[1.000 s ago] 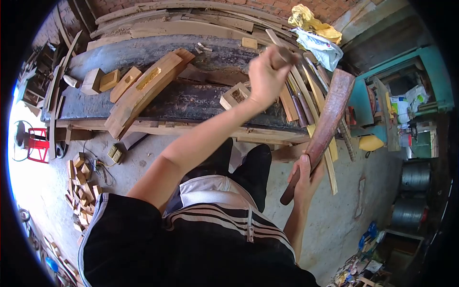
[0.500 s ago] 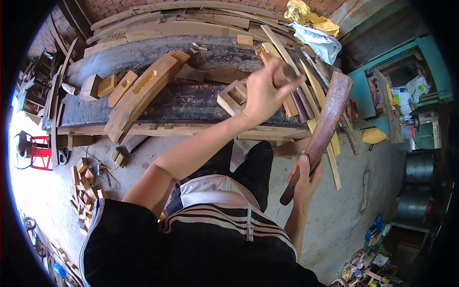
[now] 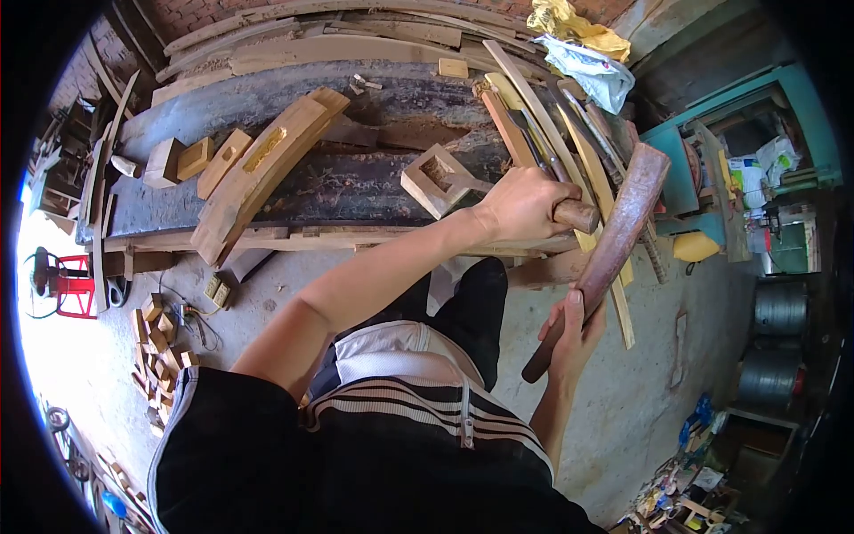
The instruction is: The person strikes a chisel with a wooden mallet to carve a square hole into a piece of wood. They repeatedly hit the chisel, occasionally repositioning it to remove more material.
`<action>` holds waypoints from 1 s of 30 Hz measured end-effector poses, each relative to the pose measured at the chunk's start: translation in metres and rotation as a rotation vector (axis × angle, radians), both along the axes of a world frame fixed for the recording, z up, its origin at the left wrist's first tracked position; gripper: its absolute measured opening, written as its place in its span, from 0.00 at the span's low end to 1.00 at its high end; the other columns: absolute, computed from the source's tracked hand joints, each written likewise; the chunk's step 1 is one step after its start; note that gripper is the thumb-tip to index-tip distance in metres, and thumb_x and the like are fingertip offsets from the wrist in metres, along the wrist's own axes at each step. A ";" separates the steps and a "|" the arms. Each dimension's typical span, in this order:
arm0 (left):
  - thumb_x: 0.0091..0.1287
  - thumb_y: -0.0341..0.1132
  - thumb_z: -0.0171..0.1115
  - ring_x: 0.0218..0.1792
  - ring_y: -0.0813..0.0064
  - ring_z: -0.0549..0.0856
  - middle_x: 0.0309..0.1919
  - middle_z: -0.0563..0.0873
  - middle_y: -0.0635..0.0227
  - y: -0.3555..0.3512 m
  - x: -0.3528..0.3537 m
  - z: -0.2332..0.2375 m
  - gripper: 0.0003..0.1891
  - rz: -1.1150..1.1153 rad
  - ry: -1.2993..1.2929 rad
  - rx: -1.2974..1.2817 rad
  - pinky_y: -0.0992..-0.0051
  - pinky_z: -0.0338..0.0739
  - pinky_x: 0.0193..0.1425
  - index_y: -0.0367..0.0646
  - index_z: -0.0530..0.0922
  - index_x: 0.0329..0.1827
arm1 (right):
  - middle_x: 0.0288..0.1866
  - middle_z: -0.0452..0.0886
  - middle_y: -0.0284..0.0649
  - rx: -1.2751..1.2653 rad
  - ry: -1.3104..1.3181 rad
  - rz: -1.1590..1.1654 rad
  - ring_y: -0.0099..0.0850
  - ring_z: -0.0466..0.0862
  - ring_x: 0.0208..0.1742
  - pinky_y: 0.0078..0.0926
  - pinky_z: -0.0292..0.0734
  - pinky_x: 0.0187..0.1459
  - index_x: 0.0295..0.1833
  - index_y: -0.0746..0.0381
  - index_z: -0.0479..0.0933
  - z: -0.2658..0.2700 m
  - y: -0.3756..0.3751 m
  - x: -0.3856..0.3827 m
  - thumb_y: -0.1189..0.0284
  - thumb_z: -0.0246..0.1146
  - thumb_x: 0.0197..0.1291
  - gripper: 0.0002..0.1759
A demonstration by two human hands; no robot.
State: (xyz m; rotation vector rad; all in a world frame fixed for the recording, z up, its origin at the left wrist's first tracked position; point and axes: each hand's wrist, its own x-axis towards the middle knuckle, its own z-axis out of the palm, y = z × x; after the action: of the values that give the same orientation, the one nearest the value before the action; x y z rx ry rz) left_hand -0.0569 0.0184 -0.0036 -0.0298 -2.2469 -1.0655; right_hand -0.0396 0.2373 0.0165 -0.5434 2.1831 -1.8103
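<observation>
Clearly, at the worktop's (image 3: 267,200) 4 o'clock edge my left hand (image 3: 525,206) has its fingers closed round the chisel (image 3: 576,215), while my right hand (image 3: 569,325) grips the mallet (image 3: 618,222), which I judge heavy and stiff, by its narrow end.

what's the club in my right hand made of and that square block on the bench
Club: probably solid hardwood, reddish-brown, worn dull, streaks running lengthwise. Square block: pale bare wood, seemingly unfinished, with a rough-cut recess.
</observation>
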 end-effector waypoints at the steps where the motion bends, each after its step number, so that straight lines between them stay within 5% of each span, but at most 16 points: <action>1: 0.51 0.36 0.76 0.40 0.49 0.89 0.35 0.89 0.51 -0.001 -0.001 -0.001 0.17 0.000 -0.005 -0.030 0.58 0.85 0.47 0.40 0.87 0.44 | 0.25 0.71 0.34 0.001 0.001 -0.010 0.22 0.72 0.18 0.22 0.68 0.18 0.55 0.65 0.72 0.000 -0.001 -0.001 0.56 0.60 0.73 0.22; 30: 0.53 0.38 0.72 0.36 0.48 0.88 0.31 0.88 0.50 -0.001 0.004 0.001 0.16 -0.014 0.032 0.050 0.57 0.84 0.44 0.41 0.87 0.44 | 0.23 0.71 0.35 0.034 0.080 0.004 0.24 0.70 0.15 0.23 0.66 0.18 0.57 0.66 0.71 0.009 -0.014 -0.013 0.54 0.59 0.73 0.24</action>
State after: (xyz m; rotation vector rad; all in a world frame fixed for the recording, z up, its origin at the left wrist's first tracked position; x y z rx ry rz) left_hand -0.0530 0.0179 -0.0022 -0.0405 -2.1939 -1.1205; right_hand -0.0527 0.2237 0.0255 -0.6221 2.2584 -1.7754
